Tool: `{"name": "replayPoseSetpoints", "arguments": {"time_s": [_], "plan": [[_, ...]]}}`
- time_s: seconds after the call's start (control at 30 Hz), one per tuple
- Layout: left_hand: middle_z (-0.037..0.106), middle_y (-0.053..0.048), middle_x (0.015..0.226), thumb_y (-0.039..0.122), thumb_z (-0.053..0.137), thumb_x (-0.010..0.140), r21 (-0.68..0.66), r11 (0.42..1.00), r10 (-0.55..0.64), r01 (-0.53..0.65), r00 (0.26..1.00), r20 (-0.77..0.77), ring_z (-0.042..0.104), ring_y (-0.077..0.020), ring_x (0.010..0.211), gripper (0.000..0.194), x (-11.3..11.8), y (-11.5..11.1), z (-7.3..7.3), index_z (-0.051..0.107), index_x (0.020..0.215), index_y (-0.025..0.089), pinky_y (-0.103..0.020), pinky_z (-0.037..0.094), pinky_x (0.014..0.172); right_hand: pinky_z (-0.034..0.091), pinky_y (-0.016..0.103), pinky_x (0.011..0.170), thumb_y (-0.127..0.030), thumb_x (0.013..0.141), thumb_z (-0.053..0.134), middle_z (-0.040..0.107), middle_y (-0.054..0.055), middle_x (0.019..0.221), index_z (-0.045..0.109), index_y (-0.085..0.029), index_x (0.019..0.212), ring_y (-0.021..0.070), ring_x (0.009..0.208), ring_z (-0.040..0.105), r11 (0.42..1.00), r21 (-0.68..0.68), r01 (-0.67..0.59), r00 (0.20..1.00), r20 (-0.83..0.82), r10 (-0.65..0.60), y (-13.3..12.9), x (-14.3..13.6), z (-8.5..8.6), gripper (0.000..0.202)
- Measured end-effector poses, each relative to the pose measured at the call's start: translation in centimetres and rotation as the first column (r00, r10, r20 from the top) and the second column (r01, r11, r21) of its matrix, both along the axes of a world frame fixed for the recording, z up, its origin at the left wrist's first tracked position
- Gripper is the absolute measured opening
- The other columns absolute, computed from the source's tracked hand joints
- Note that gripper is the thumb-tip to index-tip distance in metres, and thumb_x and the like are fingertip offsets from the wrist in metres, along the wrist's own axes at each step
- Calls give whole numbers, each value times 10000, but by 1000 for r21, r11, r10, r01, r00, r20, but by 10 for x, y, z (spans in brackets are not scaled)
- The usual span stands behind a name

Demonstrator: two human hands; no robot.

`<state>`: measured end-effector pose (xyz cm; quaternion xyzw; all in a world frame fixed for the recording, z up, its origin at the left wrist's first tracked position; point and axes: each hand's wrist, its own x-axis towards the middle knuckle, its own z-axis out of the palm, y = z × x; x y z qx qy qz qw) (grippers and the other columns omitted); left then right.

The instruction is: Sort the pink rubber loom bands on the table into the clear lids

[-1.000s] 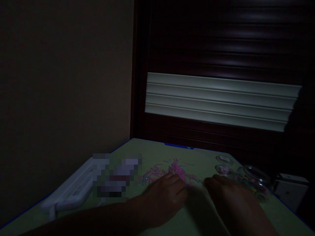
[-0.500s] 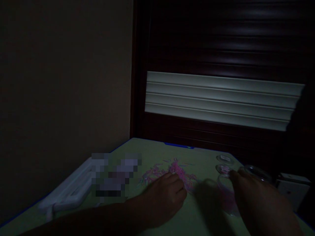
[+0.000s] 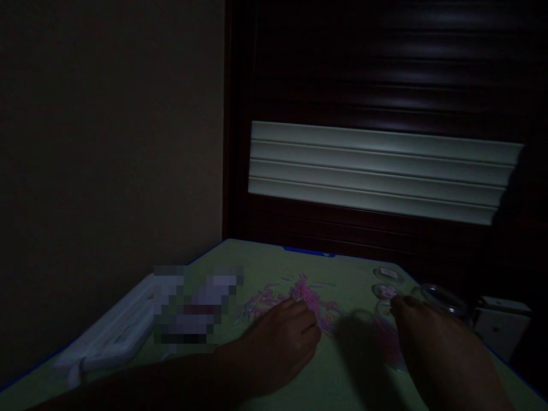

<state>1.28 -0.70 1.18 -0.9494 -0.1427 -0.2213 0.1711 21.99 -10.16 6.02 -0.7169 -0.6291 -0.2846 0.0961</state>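
Small, thin pink and pastel loop-like pieces (image 3: 306, 288) lie in a loose heap on the table. My left hand (image 3: 289, 342) rests at the near side of this heap with its fingers curled down. What its fingertips hold, if anything, is hidden. At the right, my right hand (image 3: 432, 337) hangs over the mouth of a clear round tub (image 3: 387, 342) that has pink pieces inside. The fingers of that hand are drawn together, pointing down at the rim. Anything between them is too dark to make out, and the hand covers part of the tub.
Behind the tub are a round clear lid with a label (image 3: 389, 275) and a small round dish (image 3: 385, 291) of pale pink pieces. Another clear container (image 3: 443, 299) and a white box (image 3: 500, 322) stand at right. A white tray-like object (image 3: 115, 337) lies left on the green table (image 3: 257, 257).
My right hand has shifted slightly left, with its fingertips closer over the tub's mouth. My left hand stays at the heap. The whole view has moved a little.
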Motion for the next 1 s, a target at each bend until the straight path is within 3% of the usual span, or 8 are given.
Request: {"name": "replayPoseSetpoints", "arguments": {"time_s": [0.17, 0.5, 0.63, 0.77, 1.0], "plan": [[504, -39, 804, 157, 417, 857, -29, 999, 14, -15, 1000, -14, 441, -173, 750, 91, -1, -2, 2, 481, 793, 158, -319, 343, 710, 464, 388, 593, 1, 718, 364, 658, 138, 831, 624, -136, 867, 258, 683, 627, 990, -143, 17, 1000, 9, -16, 1, 1, 1, 330], [516, -43, 785, 160, 419, 851, -39, 999, -6, 6, 1000, -1, 453, -172, 745, 100, -1, -2, 1, 498, 791, 154, -321, 354, 709, 471, 399, 581, -20, 726, 367, 659, 137, 851, 615, -152, 877, 266, 680, 631, 991, -135, -6, 1000, 10, 8, 1, 3, 0, 319], [523, -38, 748, 186, 452, 826, -93, 995, -24, 27, 999, 33, 470, -164, 729, 100, -1, -4, 3, 511, 754, 152, -301, 369, 681, 469, 393, 639, -1, 704, 384, 645, 138, 930, 615, -155, 919, 272, 806, 616, 991, -102, -86, 994, 53, 92, 2, 1, 1, 351], [529, -38, 742, 209, 477, 801, -109, 993, -43, 45, 999, 24, 475, -158, 712, 112, -2, -6, 4, 517, 713, 152, -293, 381, 668, 454, 385, 663, 9, 692, 411, 647, 115, 905, 626, -173, 884, 259, 798, 612, 981, -94, -169, 981, 78, 177, 4, -11, 2, 340], [540, -41, 741, 206, 479, 812, -124, 991, -44, 43, 999, -6, 489, -167, 731, 122, -4, -7, 3, 548, 728, 151, -295, 396, 679, 408, 249, 555, -21, 750, 420, 613, 20, 719, 619, -219, 764, 169, 659, 599, 910, -189, -370, 926, -161, 343, 16, -24, -11, 282]]}}
